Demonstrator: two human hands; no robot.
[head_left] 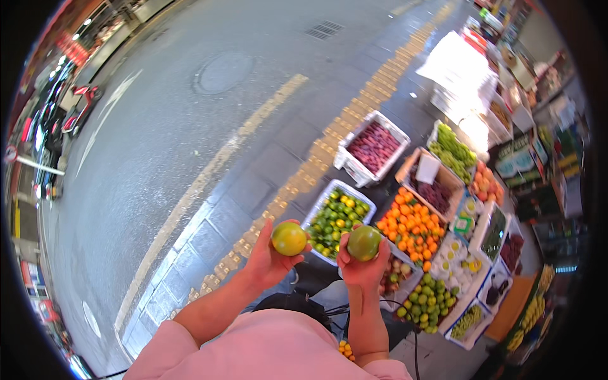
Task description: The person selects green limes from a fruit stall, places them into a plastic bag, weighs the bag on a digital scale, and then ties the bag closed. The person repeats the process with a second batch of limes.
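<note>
My left hand [266, 261] is closed around a round yellow-green citrus fruit [289, 239], holding it up at chest height. A darker green citrus fruit [364, 242] is gripped in my right hand [365, 270], level with the first. The two fruits are apart, with a gap between my hands. Just beyond them a white crate [308, 223] holds many loose green and yellow citrus fruits [335, 218]. My right hand is also close to a heap of orange tangerines [411, 227].
Farther off stands a white crate of reddish-purple fruit [373, 147]. Green grapes [452, 149], dark grapes [433, 192], peach-coloured fruit [487, 182] and green fruit [428, 303] fill the stall at right. Yellow tactile paving [329, 147] borders the road; a red scooter [78, 109] stands far left.
</note>
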